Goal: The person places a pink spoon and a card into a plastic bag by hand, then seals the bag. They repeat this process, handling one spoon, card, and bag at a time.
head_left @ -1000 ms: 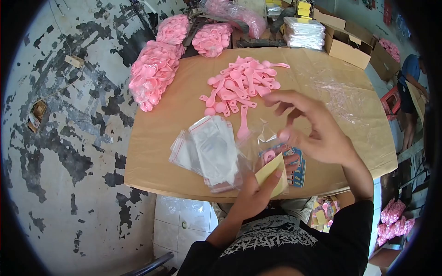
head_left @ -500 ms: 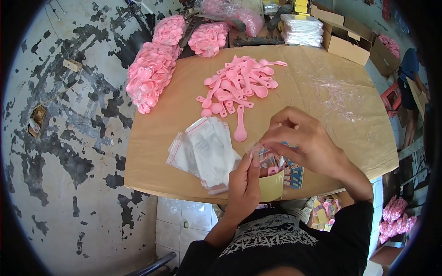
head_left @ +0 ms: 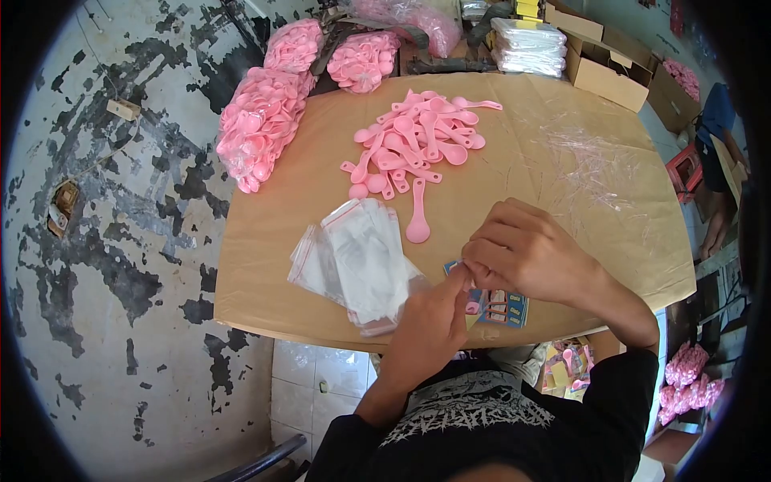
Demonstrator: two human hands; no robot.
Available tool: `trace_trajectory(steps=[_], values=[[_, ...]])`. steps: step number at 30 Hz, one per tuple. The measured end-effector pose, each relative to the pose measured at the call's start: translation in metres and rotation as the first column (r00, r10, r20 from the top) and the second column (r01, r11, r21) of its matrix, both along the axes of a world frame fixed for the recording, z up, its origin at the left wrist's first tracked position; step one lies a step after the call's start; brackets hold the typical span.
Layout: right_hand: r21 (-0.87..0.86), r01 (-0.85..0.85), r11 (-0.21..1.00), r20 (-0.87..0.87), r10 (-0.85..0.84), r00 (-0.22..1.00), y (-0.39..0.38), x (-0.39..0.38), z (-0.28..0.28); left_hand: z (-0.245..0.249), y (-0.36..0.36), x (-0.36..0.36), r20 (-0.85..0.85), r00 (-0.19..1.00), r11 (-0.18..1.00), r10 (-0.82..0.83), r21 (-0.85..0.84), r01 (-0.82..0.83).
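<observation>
Packet with a pink spoon in it: at the table's near edge, on the person's side of the spoon pile, mostly hidden by fingers. Left hand and right hand both pinching its top edge, fingertips touching; film between them too hidden to make out.

Step in hand looks like working the bag mouth. Next move calls for a light two-handed pinch and keeping the film flat, I'd say; thin film could crease.

Rest relative to the pile: loose spoon just on its near side; clear bags nearer the person, to the left; printed cards nearer, to the right, beside the packet. Plastic strips right of it on the brown-covered table. Bagged spoons left, open carton far right. Peeling wall beyond left; another person well off right.
</observation>
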State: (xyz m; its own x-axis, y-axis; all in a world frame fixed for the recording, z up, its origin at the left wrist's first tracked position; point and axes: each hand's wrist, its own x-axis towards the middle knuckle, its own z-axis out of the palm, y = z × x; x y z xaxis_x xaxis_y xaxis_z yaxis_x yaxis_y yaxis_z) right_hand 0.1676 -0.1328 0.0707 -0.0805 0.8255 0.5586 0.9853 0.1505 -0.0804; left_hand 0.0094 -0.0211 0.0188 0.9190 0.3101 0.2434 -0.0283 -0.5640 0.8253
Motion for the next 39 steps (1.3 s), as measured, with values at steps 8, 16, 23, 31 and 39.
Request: trace_trajectory(steps=[8, 16, 23, 31, 39], values=[[0.144, -0.012, 0.990, -0.775, 0.120, 0.620, -0.048, 0.050, 0.026, 0.012, 0.000, -0.004, 0.164, 0.986, 0.559, 0.001, -0.818, 0.135], [0.133, 0.571, 0.810, -0.389, -0.487, 0.782, -0.070, 0.145, -0.025, 0.004, 0.017, 0.001, 0.197, 0.977, 0.728, 0.077, -0.681, 0.080], [-0.329, -0.177, 0.928, -0.753, -0.145, 0.641, -0.023, 0.004, 0.009, -0.003, 0.014, 0.023, 0.282, 0.958, 0.775, 0.056, -0.617, 0.136], [-0.150, -0.082, 0.985, -0.838, -0.083, 0.539, -0.019, 0.005, -0.016, -0.014, 0.020, 0.021, 0.247, 0.968, 0.514, -0.049, -0.825, 0.236], [-0.042, -0.037, 0.998, -0.891, -0.020, 0.454, -0.027, 0.017, -0.029, -0.009, 0.018, 0.024, 0.255, 0.958, 0.825, -0.134, -0.507, 0.250]])
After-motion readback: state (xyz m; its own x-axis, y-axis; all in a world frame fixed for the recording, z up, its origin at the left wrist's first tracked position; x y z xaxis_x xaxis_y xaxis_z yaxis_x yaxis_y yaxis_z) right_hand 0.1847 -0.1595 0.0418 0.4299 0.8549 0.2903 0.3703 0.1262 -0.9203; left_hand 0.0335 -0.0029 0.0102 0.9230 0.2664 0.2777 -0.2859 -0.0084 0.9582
